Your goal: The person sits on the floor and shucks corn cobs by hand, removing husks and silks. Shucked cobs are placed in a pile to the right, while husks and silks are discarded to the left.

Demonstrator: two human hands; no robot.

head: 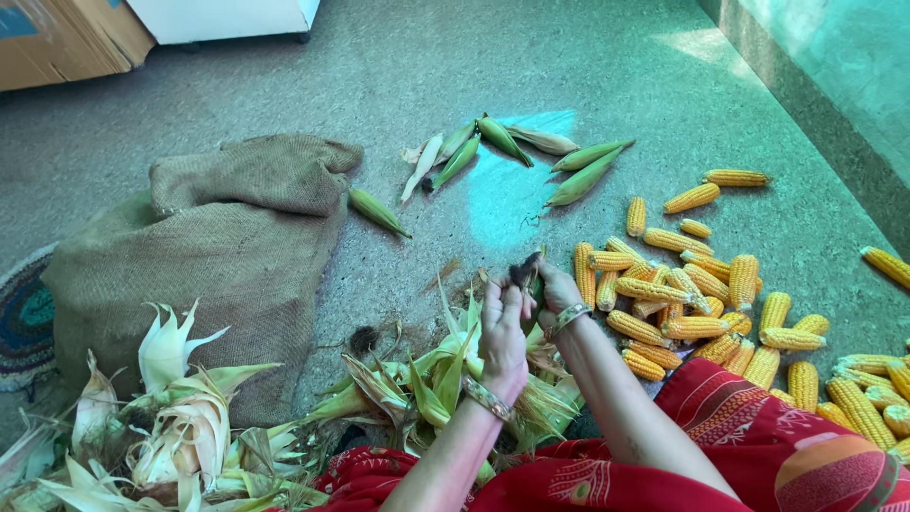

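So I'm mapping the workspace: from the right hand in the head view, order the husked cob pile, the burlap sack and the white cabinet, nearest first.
1. Husked cob pile, just right of the right hand.
2. Burlap sack, off to the left on the floor.
3. White cabinet, at the top edge, farthest.
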